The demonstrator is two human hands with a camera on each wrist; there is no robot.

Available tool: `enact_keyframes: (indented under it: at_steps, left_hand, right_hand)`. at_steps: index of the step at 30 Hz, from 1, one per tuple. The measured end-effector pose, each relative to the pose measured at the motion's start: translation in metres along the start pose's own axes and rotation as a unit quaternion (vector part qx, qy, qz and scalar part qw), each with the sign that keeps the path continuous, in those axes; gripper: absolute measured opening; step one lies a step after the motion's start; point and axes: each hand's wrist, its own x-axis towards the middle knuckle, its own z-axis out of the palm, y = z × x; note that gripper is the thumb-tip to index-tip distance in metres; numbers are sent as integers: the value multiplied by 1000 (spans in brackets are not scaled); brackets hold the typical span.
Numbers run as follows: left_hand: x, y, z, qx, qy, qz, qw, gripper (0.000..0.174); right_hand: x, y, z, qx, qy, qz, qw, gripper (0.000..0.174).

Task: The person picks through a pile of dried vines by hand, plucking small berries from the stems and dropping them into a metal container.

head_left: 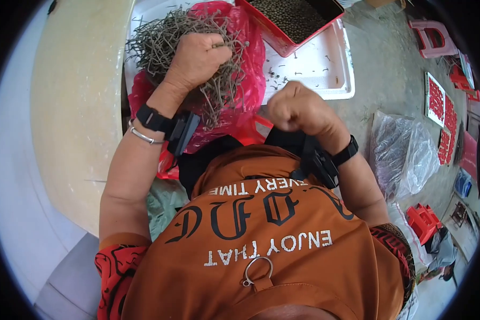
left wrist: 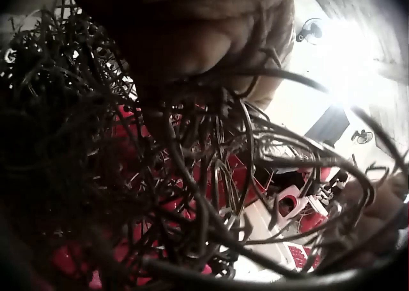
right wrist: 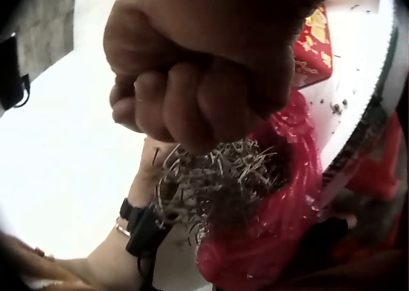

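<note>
A tangled heap of thin, dry grey-green stems [head_left: 162, 45] lies on a crumpled pink plastic bag [head_left: 253, 58]. My left hand [head_left: 200, 61] is on the heap with curled fingers, gripping some stems; in the left wrist view stems [left wrist: 249, 144] run out from beneath the hand [left wrist: 211, 41]. To the right of the bag, my right hand [head_left: 301, 109] is raised in a fist near the white tray's front edge, apart from the heap. The right wrist view has its curled fingers [right wrist: 185, 105] above the stems [right wrist: 223, 182], and nothing shows in them.
The white foam tray [head_left: 342, 64] holds a red tin [head_left: 286, 49] of small round dark grains, with scattered bits beside it. A pale board [head_left: 80, 106] stands at the left. Clear plastic bags [head_left: 402, 154], a pink stool [head_left: 434, 40] and a red stool [head_left: 424, 223] are on the floor at the right.
</note>
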Motion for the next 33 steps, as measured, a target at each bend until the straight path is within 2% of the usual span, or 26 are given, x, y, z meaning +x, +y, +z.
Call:
enact_keyframes:
  at_steps: [2, 4, 6, 11, 12, 14, 15, 18, 20, 23, 24, 26, 27, 29, 30, 31, 33]
  left_hand:
    - [-7, 5, 6, -26, -68, -26, 997, 18]
    - [-10, 5, 6, -35, -99, -44, 994, 18]
    - [-10, 5, 5, -6, -114, -11, 993, 17]
    - [-8, 10, 5, 10, -114, 52, 992, 18]
    - [-9, 9, 5, 10, -113, 49, 992, 18]
    - [-9, 10, 6, 28, -117, 73, 990, 18]
    - [-8, 10, 6, 38, -119, 87, 988, 19]
    - [-8, 10, 5, 64, -122, 100, 985, 19]
    - [-8, 9, 4, 77, -123, 103, 984, 19]
    - [-8, 10, 4, 49, -106, 40, 992, 20]
    - [-7, 9, 5, 50, -105, 41, 992, 20]
    - [-8, 2, 10, 46, -101, 27, 993, 21]
    - [-7, -1, 11, 44, -98, 21, 994, 22]
    - [-5, -9, 5, 35, -91, 4, 995, 21]
    - [-4, -13, 2, 27, -87, -12, 996, 19]
    - [-1, -15, 0, 18, -89, -21, 996, 18]
    - [-1, -10, 4, 7, -119, -24, 993, 19]
  right_hand:
    - [-6, 1, -2, 56, 182, 20, 981, 6]
    - [-3, -3, -3, 58, 196, -1, 979, 7]
    - [2, -4, -2, 70, 231, -46, 969, 8]
    - [18, -1, -4, -59, 235, -96, 965, 19]
    - [23, -3, -5, -155, 252, -121, 947, 23]
    - [29, -5, -7, -340, 282, -169, 881, 32]
    - [32, -5, -8, -340, 283, -169, 881, 32]
    - [39, -2, -9, -349, 203, -101, 909, 36]
    - [39, 2, -7, -346, 222, -124, 903, 36]
    - [35, 7, 2, -336, 259, -168, 890, 35]
    - [34, 5, 5, -424, 271, -207, 839, 33]
    - [31, 0, 11, -583, 287, -276, 708, 30]
    - [25, -4, 15, -583, 288, -276, 707, 30]
    - [9, -18, 18, -429, 185, -294, 834, 23]
    - [6, -20, 19, -342, 131, -297, 882, 20]
    - [5, -20, 17, -342, 137, -299, 880, 20]
    - [5, -20, 8, -221, 209, -199, 931, 13]
